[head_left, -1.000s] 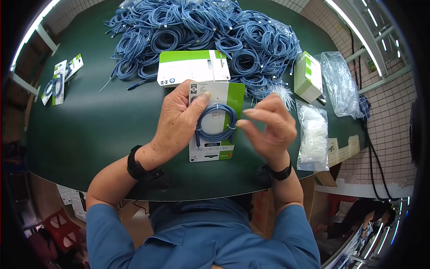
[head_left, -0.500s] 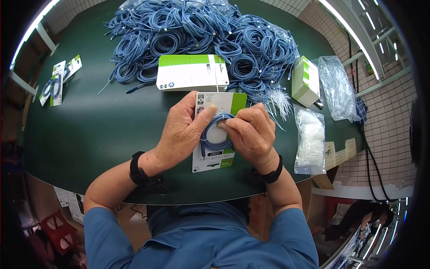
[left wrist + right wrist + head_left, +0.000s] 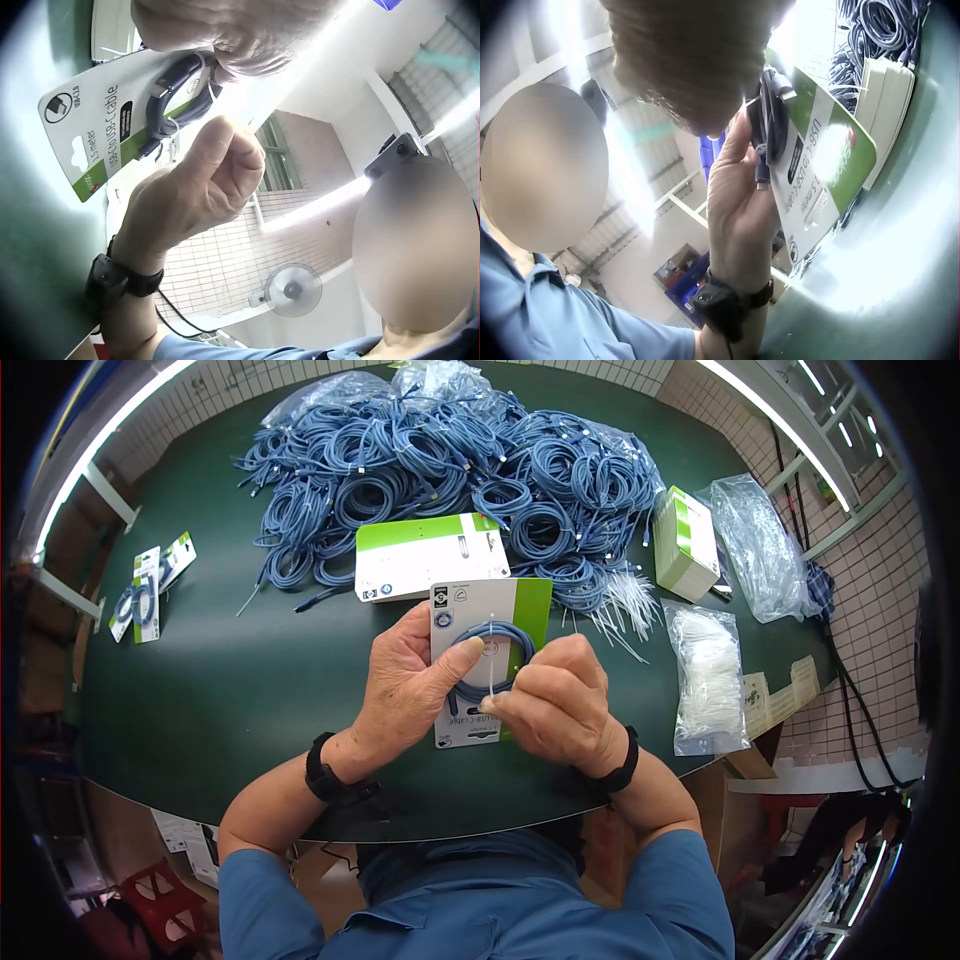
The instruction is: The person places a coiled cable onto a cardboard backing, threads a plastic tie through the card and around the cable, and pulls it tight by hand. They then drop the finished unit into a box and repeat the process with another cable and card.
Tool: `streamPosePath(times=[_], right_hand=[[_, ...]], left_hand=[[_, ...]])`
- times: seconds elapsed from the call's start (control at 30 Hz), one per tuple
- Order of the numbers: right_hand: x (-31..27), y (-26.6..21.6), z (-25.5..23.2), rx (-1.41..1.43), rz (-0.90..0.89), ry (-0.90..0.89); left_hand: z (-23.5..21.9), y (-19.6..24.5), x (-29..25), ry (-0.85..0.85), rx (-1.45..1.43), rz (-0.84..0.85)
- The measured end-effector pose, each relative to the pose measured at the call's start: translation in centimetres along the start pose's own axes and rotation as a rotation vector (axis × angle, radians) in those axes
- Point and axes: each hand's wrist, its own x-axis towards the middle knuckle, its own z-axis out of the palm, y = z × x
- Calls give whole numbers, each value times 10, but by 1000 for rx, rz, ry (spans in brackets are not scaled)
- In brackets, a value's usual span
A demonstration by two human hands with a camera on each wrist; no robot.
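While left hand grips cable card | right hand pinches white tie | green table

The right hand has pulled the tie down.

A heap of coiled blue cables lies at the back of the dark green counter; the white-and-green card stack sits before it, the clear bag of white ties to the right.
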Motion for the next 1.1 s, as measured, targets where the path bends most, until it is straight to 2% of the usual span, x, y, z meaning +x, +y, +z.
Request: streamPosePath(times=[0.57, 0.7, 0.8, 0.97, 1.03, 1.1], right_hand=[[-5, -5, 2, 332, 28, -56], [-9, -5, 11, 419, 115, -62], [-12, -2, 17, 451, 185, 51], [-9, 3, 14, 328, 157, -54], [-13, 10, 15, 261, 94, -84], [-15, 15, 21, 248, 114, 26]], left_hand=[[-4, 2, 1, 35, -46, 4], [-5, -2, 1, 33, -49, -12], [-5, -4, 1, 27, -43, -29], [-5, -6, 2, 40, 37, 13], [-5, -10, 2, 37, 85, 15], [-6, -11, 3, 40, 37, -16]])
